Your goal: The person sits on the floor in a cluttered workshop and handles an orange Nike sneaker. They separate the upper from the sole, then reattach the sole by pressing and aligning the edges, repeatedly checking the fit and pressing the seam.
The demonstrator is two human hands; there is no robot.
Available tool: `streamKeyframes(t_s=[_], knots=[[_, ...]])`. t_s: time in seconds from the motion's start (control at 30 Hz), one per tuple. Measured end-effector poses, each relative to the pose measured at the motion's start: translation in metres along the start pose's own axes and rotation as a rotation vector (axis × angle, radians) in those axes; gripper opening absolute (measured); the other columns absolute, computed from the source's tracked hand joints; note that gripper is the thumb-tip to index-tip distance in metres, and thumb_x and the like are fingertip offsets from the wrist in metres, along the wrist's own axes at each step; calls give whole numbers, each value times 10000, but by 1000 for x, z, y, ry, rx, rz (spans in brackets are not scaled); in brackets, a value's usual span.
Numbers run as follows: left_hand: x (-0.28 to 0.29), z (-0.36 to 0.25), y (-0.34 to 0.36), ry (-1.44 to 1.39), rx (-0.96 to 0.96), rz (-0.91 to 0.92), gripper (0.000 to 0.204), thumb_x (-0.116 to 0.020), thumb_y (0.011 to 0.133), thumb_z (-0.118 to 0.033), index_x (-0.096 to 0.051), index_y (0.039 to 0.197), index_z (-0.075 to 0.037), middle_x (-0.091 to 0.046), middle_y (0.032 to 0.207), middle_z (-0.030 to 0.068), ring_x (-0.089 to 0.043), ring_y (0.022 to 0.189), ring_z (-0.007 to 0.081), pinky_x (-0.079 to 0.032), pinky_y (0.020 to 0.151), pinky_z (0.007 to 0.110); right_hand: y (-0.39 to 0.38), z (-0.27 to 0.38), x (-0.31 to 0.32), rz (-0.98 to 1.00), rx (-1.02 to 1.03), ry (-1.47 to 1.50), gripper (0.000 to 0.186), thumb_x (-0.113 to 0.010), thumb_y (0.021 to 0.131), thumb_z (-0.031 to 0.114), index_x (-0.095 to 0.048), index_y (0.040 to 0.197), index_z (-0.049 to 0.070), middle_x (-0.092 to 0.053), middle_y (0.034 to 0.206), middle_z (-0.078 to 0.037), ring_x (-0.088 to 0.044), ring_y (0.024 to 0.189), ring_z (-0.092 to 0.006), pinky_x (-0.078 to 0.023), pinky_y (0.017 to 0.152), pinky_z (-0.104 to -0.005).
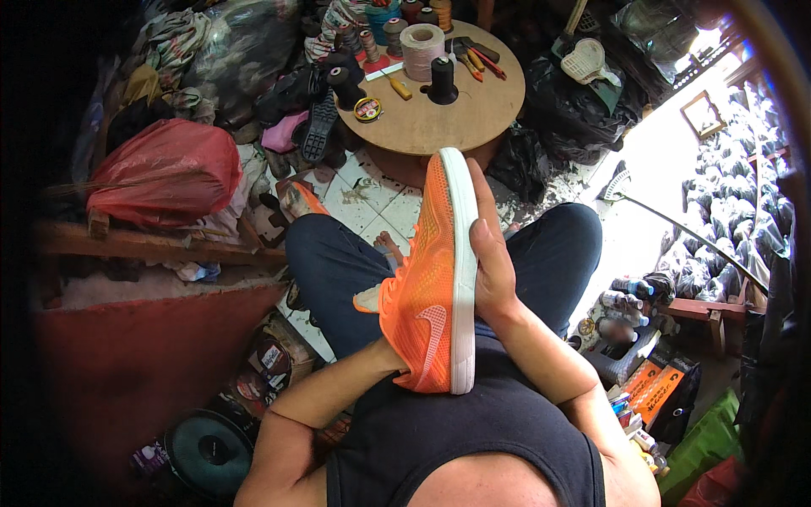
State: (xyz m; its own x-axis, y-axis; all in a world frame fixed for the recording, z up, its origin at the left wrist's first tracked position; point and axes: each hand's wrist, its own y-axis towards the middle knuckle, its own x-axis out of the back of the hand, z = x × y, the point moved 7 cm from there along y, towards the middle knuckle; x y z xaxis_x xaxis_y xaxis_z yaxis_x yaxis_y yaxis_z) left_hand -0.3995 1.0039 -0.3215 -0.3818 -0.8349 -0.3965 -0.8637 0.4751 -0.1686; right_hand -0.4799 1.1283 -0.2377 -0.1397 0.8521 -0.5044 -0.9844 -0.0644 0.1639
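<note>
An orange mesh sneaker [427, 270] with a white sole [463, 279] is held upright in front of my chest, toe pointing away from me and sole facing right. My right hand [495, 275] lies along the outer side of the sole, its thumb near the edge and the fingers stretching up toward the toe. From the lower left, my left forearm [338, 390] reaches to the sneaker's ankle opening. The sneaker hides my left hand and its fingers; whether it is inside or behind the shoe, I cannot tell.
Ahead stands a round wooden table [397, 127] with thread spools [422, 52], pliers [470, 64], a yellow-handled awl [399, 87] and a tape roll [367, 109]. A red plastic bag [169, 173] sits left. Bottles [623, 302] and a long-handled broom [676, 222] are right.
</note>
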Motion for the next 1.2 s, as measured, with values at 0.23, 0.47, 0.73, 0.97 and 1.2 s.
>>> streamKeyframes(t_s=[0.23, 0.47, 0.73, 0.97, 1.2], knots=[[-13, -11, 3, -221, 31, 9, 581, -607, 1114, -157, -362, 1632, -59, -512, 1541, 108, -542, 1378, 203, -507, 1129, 344, 0, 17, -2, 29, 35, -95, 964, -502, 1068, 566, -63, 1731, 20, -237, 1760, -187, -262, 1625, -293, -235, 1305, -428], [-9, -5, -1, -230, 35, -67, 600, -630, 1098, -138, -363, 1629, -56, -511, 1532, 110, -522, 1401, 204, -486, 1150, 357, -1, 12, -1, 74, 55, -263, 818, -399, 1132, 406, -56, 1708, -61, -234, 1752, -235, -250, 1622, -325, -192, 1307, -405], [-7, -16, -32, 198, 12, 153, 623, -693, 1032, -82, -431, 1595, -34, -556, 1518, 113, -567, 1374, 222, -476, 1169, 384, -12, 8, -3, 44, -98, -22, 947, -474, 1085, 587, -37, 1741, 61, -221, 1765, -186, -320, 1595, -331, -266, 1294, -458], [-2, -11, -53, 113, 72, 173, 512, -623, 1060, -78, -495, 1550, -8, -581, 1531, 119, -570, 1397, 226, -445, 1201, 411, -36, -2, 8, 49, -131, -92, 973, -480, 1079, 601, 19, 1745, 96, -206, 1765, -198, -360, 1572, -347, -327, 1268, -473], [1, -5, -54, 50, 125, 149, 540, -600, 1071, -80, -446, 1583, -5, -528, 1586, 133, -530, 1442, 231, -411, 1227, 420, -55, -11, 10, 55, -105, -269, 804, -367, 1156, 400, -7, 1706, -62, -103, 1789, -247, -91, 1664, -327, -74, 1327, -408]])
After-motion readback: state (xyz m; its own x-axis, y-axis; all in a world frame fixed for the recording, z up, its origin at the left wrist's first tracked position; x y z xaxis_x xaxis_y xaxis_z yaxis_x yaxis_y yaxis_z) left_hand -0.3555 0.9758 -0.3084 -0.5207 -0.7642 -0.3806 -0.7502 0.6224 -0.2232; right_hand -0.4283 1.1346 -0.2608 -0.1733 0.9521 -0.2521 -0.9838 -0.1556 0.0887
